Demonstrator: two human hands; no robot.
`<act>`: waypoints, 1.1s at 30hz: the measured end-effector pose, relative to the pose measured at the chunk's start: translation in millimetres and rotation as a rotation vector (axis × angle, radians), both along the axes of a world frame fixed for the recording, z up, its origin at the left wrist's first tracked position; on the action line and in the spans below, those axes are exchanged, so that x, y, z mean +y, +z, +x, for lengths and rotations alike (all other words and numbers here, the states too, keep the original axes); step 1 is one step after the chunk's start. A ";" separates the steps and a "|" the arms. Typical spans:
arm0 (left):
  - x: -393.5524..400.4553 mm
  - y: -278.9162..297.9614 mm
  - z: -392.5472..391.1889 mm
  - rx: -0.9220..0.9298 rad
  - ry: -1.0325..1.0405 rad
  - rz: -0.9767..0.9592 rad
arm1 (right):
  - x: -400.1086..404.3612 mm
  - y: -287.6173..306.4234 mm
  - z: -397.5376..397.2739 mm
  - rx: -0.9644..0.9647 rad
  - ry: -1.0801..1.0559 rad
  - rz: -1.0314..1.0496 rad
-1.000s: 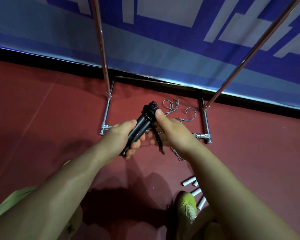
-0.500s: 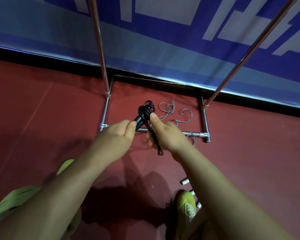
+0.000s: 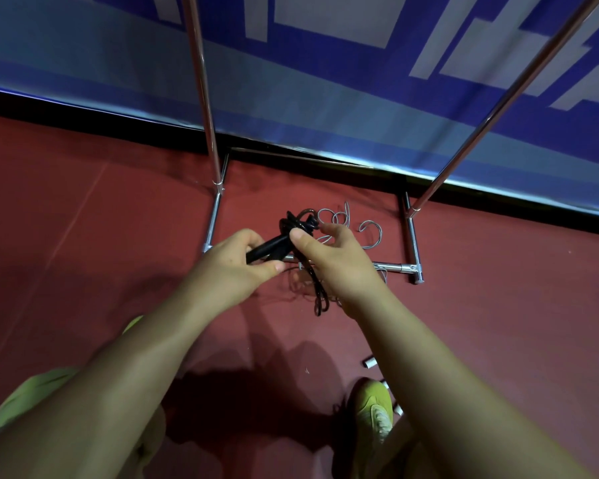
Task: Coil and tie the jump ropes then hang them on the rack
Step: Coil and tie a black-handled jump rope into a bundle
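A black jump rope is bundled with its cord wrapped around the handles, held above the red floor. My left hand grips the black handles from the left. My right hand pinches the wrapped cord at the top of the bundle, thumb pressed on it. A loose loop of black cord hangs down below my right hand. The chrome rack stands just beyond, its base frame on the floor and two poles rising out of view. A grey rope lies curled inside the base.
A blue and white banner covers the wall behind the rack. White rope handles lie on the floor near my yellow-green shoe. My knee in green fabric sits at lower left.
Both hands and the black bundle have moved slightly lower and nearer. The right hand shifted over the top of the wrap, and the hanging loop swung a little.
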State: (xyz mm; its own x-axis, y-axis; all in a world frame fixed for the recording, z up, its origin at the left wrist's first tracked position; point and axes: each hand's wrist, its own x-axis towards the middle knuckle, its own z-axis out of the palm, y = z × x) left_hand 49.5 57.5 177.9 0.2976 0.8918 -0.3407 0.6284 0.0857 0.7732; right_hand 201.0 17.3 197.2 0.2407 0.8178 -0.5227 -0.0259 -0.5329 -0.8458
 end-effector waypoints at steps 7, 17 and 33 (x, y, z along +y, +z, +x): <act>2.2 4.8 0.2 0.034 0.000 -0.019 | -0.3 2.7 -3.6 -0.021 -0.016 0.130; -2.2 12.7 2.1 0.056 -0.094 -0.069 | 0.7 5.9 -2.0 0.137 -0.023 0.121; -11.4 20.6 7.0 -0.368 0.047 -0.553 | -0.4 6.3 8.1 0.420 0.016 0.090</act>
